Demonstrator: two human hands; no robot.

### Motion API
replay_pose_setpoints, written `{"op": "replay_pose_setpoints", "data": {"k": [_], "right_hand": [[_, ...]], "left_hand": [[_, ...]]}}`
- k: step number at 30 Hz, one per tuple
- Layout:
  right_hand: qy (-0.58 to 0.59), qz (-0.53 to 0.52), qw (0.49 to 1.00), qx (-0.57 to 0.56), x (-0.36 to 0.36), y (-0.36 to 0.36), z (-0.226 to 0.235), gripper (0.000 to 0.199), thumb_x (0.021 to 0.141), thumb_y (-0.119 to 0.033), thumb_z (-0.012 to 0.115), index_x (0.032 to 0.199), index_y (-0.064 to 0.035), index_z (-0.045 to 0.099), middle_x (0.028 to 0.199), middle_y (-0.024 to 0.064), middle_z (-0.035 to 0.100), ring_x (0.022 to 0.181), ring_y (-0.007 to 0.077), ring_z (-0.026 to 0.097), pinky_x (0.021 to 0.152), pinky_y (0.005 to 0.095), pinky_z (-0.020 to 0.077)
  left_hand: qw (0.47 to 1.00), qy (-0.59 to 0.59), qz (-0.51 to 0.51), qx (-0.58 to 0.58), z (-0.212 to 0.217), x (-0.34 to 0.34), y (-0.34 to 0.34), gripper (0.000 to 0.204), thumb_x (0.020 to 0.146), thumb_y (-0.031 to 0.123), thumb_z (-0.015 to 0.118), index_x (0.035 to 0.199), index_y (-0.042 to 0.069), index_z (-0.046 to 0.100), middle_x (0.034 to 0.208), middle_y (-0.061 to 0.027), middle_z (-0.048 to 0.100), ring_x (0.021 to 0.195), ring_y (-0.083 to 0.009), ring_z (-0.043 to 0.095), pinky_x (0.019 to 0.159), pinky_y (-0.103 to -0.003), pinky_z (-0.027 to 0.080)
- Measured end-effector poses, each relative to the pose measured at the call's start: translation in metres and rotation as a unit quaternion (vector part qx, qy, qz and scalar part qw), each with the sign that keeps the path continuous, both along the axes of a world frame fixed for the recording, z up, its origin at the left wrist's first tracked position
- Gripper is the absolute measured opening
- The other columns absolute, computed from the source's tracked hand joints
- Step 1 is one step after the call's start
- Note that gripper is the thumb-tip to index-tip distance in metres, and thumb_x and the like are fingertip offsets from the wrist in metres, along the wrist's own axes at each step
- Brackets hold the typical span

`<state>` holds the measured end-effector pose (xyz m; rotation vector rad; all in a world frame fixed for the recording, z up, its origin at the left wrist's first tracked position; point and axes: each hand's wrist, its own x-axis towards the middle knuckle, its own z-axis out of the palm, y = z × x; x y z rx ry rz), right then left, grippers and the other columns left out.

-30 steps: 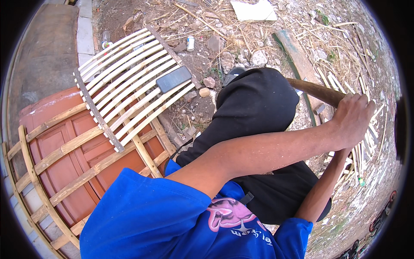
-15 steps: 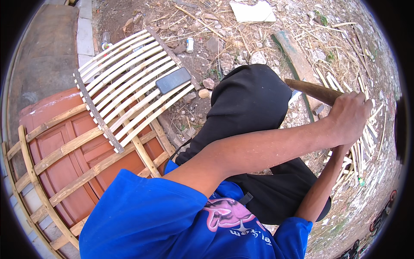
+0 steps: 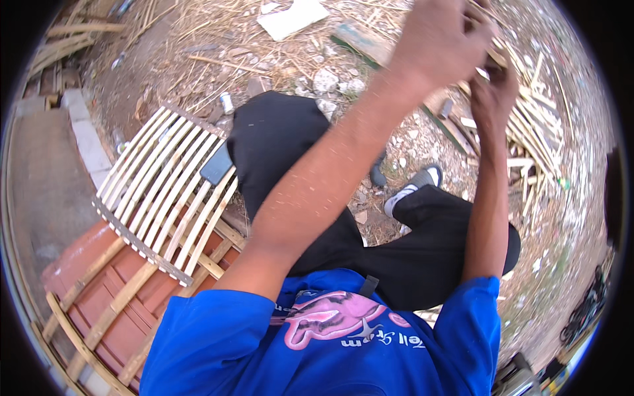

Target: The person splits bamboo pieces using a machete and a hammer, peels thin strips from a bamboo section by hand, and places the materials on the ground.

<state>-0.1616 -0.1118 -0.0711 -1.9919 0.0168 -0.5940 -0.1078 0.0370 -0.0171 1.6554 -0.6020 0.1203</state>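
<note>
Both my hands are raised close together at the upper right, beyond my knee. My left hand (image 3: 439,43), partly blurred, is at the top edge with its fingers curled. Just below and to its right, my right hand (image 3: 495,92) has bent fingers near the left fingertips. Something tan shows between them, but it is too small and covered to name. A curved rack of pale wooden slats (image 3: 158,188) with dark cross strips lies to my left. On its slats rests a dark phone (image 3: 216,165), partly hidden by my knee.
Under the rack are a reddish-brown panelled door (image 3: 122,321) and a pole frame. A pile of split sticks (image 3: 538,142) lies at the right, near a weathered plank (image 3: 362,41). A white sheet (image 3: 292,20) and a small can (image 3: 226,103) lie on littered ground. My shoe (image 3: 422,181) shows below.
Both hands have moved up and farther away. The long brown tapered piece seen sticking out from the hands is no longer visible. The view has shifted to the right.
</note>
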Motion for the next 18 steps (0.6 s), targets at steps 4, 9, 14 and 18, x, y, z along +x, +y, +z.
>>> {"op": "replay_pose_setpoints", "data": {"k": [4, 9, 14, 18], "right_hand": [[-0.035, 0.032, 0.998, -0.048, 0.024, -0.009, -0.018, 0.048, 0.08, -0.016, 0.08, 0.118, 0.0009, 0.055, 0.097, 0.0116, 0.069, 0.093, 0.0191, 0.065, 0.077, 0.0313, 0.0534], [-0.027, -0.046, 0.998, -0.045, 0.02, 0.02, 0.013, 0.032, 0.077, -0.009, 0.074, 0.106, -0.002, 0.063, 0.098, 0.0122, 0.067, 0.092, 0.0195, 0.063, 0.085, 0.0345, 0.0481], [-0.046, -0.104, 0.989, -0.089, 0.013, 0.019, 0.002, 0.074, 0.077, -0.027, 0.08, 0.138, -0.011, 0.041, 0.12, 0.015, 0.06, 0.106, 0.029, 0.059, 0.091, 0.0399, 0.0465], [-0.007, -0.17, 0.984, -0.062, 0.01, -0.008, -0.063, 0.065, 0.079, -0.044, 0.076, 0.12, 0.0016, 0.054, 0.104, 0.0193, 0.066, 0.104, 0.0271, 0.063, 0.082, 0.0406, 0.0516]], "left_hand": [[0.987, 0.048, -0.081, -0.133, -0.008, 0.015, 0.007, 0.027, 0.091, 0.015, 0.065, 0.11, -0.003, 0.058, 0.097, -0.0148, 0.067, 0.094, -0.0188, 0.065, 0.081, -0.031, 0.054], [0.982, 0.093, -0.097, -0.134, -0.015, 0.021, 0.01, 0.024, 0.09, 0.013, 0.067, 0.108, -0.001, 0.059, 0.097, -0.0103, 0.066, 0.094, -0.0152, 0.064, 0.08, -0.026, 0.052], [0.979, 0.141, -0.114, -0.089, -0.007, 0.037, 0.004, 0.024, 0.089, 0.016, 0.068, 0.108, 0.003, 0.06, 0.095, -0.0066, 0.066, 0.091, -0.0136, 0.062, 0.078, -0.027, 0.05], [0.972, 0.207, -0.111, 0.007, 0.017, 0.077, 0.003, 0.027, 0.089, 0.021, 0.069, 0.11, 0.008, 0.057, 0.099, -0.005, 0.064, 0.093, -0.0137, 0.06, 0.079, -0.03, 0.049]]}}
